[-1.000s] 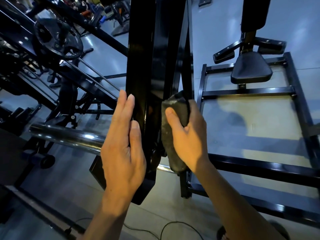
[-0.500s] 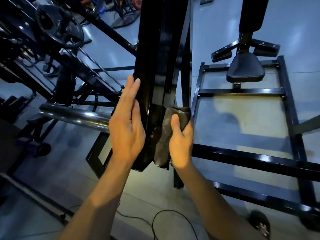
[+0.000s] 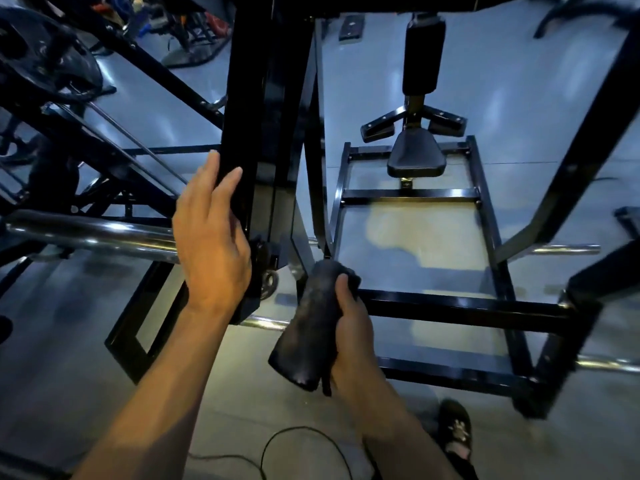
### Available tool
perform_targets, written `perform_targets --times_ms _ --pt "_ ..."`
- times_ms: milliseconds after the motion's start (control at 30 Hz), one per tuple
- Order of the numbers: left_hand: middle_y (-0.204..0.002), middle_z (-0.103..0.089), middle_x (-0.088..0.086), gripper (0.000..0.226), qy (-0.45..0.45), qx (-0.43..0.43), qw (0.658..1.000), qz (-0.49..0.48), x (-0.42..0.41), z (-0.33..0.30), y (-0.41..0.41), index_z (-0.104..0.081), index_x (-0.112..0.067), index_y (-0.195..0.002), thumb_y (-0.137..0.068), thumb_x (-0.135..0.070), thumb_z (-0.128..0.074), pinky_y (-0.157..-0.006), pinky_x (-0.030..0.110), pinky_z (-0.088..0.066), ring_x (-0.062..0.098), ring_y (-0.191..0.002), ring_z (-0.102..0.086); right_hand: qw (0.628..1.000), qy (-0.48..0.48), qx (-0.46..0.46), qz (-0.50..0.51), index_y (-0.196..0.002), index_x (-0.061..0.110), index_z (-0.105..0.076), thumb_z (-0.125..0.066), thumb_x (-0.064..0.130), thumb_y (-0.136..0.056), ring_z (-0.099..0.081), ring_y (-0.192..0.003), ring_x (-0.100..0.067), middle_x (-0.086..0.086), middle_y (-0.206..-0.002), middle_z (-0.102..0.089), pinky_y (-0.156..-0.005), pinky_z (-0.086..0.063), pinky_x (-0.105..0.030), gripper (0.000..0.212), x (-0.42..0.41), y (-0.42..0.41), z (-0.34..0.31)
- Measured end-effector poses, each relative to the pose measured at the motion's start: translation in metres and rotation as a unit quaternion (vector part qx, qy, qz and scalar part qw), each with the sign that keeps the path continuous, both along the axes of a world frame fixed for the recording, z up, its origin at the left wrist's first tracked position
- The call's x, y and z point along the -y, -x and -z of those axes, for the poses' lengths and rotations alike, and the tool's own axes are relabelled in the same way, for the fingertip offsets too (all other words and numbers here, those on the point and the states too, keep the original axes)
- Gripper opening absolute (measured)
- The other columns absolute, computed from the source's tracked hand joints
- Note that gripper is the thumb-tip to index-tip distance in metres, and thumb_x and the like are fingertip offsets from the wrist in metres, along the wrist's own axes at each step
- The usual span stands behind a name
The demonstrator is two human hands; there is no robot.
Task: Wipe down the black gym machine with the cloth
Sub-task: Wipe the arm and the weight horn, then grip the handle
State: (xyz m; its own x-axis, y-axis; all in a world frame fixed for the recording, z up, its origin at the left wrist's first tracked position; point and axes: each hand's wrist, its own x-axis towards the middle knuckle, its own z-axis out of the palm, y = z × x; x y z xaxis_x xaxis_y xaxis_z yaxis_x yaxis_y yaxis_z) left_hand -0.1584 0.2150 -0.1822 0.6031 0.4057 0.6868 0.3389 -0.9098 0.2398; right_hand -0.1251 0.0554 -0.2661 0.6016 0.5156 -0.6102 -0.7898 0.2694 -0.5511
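The left hand (image 3: 211, 237) lies flat against the left face of the black gym machine's upright post (image 3: 256, 140), fingers straight and close together, the fingertips pointing up along the post's near edge. The right hand (image 3: 353, 327) grips the dark cloth (image 3: 311, 323), fingers curled round it from the right and the thumb laid over its upper part. The cloth is bunched into a long roll that hangs down to the left of the palm; its upper end sits close to the foot of the post and the near crossbar of the floor frame (image 3: 450, 303), though whether it touches the metal cannot be told.

To the right, farther off, a black padded seat (image 3: 415, 157) stands over the far end of the floor frame, with a padded backrest (image 3: 424, 60) rising above it. A chrome bar (image 3: 90, 233) runs in from the left and passes behind the left hand. A black weight plate (image 3: 45, 64) sits at the far left. On the grey floor near the bottom, a thin black cable (image 3: 294, 441) loops, and a dark shoe (image 3: 455, 431) shows at the lower right
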Motion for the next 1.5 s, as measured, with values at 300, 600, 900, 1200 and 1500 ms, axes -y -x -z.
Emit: perform_targets --times_ms 300,600,900,1200,1500 --pt "-0.112 -0.072 -0.001 0.025 0.597 -0.065 0.780 0.173 0.147 0.074 -0.042 -0.067 -0.018 -0.118 -0.106 -0.030 -0.049 -0.086 0.020 -0.057 0.007 -0.104 -0.069 0.987 -0.065 -0.041 0.139 -0.134 0.002 -0.065 -0.062 0.059 -0.089 -0.067 -0.117 -0.033 -0.021 -0.130 -0.068 -0.106 -0.050 -0.046 0.072 0.120 -0.068 0.020" --pt "-0.102 -0.076 0.015 0.040 0.735 -0.227 0.595 0.232 0.228 0.159 -0.097 -0.071 -0.011 -0.115 -0.084 -0.033 -0.083 -0.078 0.043 -0.063 0.031 -0.093 -0.075 0.968 0.087 0.071 0.224 -0.132 0.006 -0.061 -0.069 0.016 -0.085 -0.069 -0.112 -0.035 -0.016 -0.122 -0.072 -0.099 -0.056 -0.050 0.049 0.209 -0.119 0.087" --pt "-0.099 -0.072 -0.007 0.028 0.630 -0.427 0.599 0.248 0.267 0.264 -0.160 -0.065 -0.021 -0.109 -0.090 -0.037 -0.077 -0.074 0.023 -0.055 0.001 -0.084 -0.068 0.947 0.286 0.061 0.134 -0.116 0.016 -0.070 -0.067 0.035 -0.097 -0.074 -0.104 -0.028 -0.008 -0.110 -0.077 -0.096 -0.057 -0.055 0.027 0.263 -0.170 0.179" --pt "-0.121 -0.065 -0.019 0.070 0.687 -0.329 0.613 0.209 0.314 0.343 -0.228 -0.048 -0.037 -0.139 -0.079 -0.048 -0.084 -0.091 0.017 -0.051 -0.008 -0.109 -0.062 0.959 0.268 0.068 0.066 -0.126 0.005 -0.067 -0.052 0.034 -0.103 -0.072 -0.111 -0.029 -0.016 -0.116 -0.075 -0.099 -0.057 -0.046 0.040 0.292 -0.230 0.243" --pt "-0.106 -0.077 0.007 0.029 0.922 -0.206 0.328 0.030 0.314 0.406 -0.262 -0.067 -0.013 -0.121 -0.100 -0.029 -0.057 -0.078 0.036 -0.060 0.025 -0.093 -0.074 0.938 0.331 0.072 0.072 -0.103 0.010 -0.072 -0.049 0.017 -0.108 -0.073 -0.087 -0.015 -0.004 -0.094 -0.077 -0.074 -0.058 -0.030 0.025 0.321 -0.270 0.297"
